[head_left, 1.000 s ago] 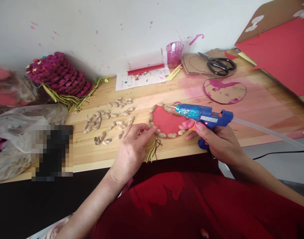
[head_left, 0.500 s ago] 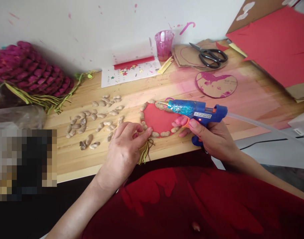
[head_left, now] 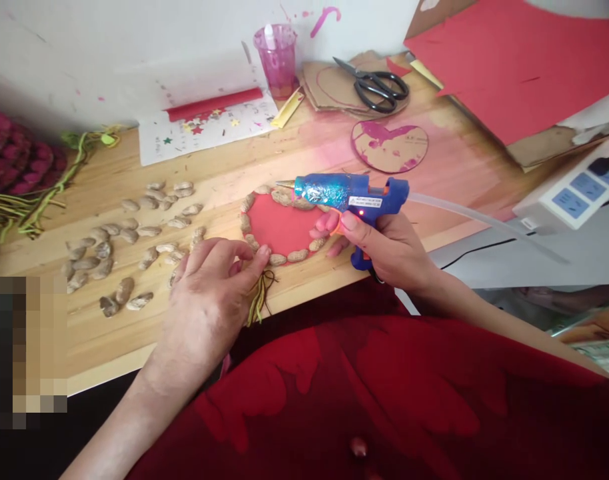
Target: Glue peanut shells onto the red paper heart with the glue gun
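Red card [head_left: 284, 227] steady, view swung right

Left of the card, loose peanuts [head_left: 148, 231]; at its lower-left edge, the left hand [head_left: 209, 293], curled, its grip too hidden to tell. On the counter [head_left: 99, 347] lies the card itself, peanut border [head_left: 298, 255] apparently no further along than a second ago. Over its upper right, the right hand [head_left: 399, 247] clasps a glue gun [head_left: 334, 190]; farther right, a power strip [head_left: 574, 190] has appeared
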